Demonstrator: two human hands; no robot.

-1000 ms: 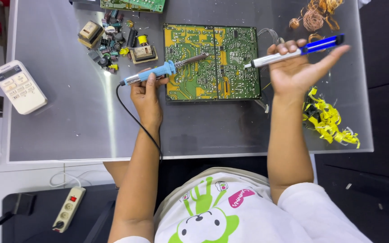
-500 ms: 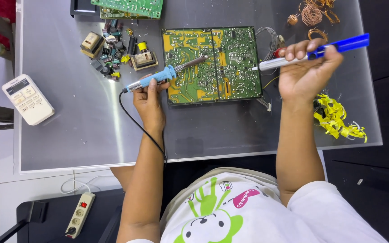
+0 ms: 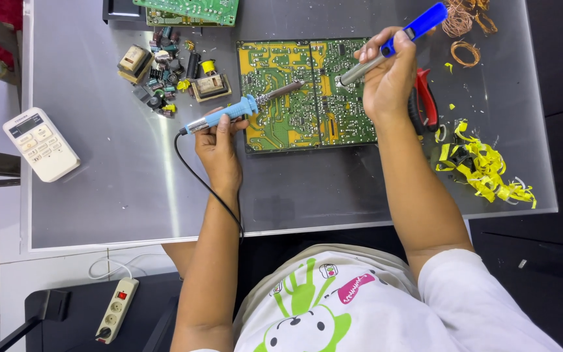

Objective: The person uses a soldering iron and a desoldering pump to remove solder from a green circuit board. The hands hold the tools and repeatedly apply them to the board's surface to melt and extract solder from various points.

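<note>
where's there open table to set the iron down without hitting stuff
The widest bare stretch of the table lies between the white remote and the left hand, running along the near edge below the circuit board. The far left is crowded with loose components; the right side holds yellow scraps, red pliers and copper wire.

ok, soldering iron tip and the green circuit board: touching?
Cannot tell. In the head view the soldering iron, held in the left hand, has its tip over the green circuit board, but a top-down view cannot show whether it makes contact or a gap remains.
</note>
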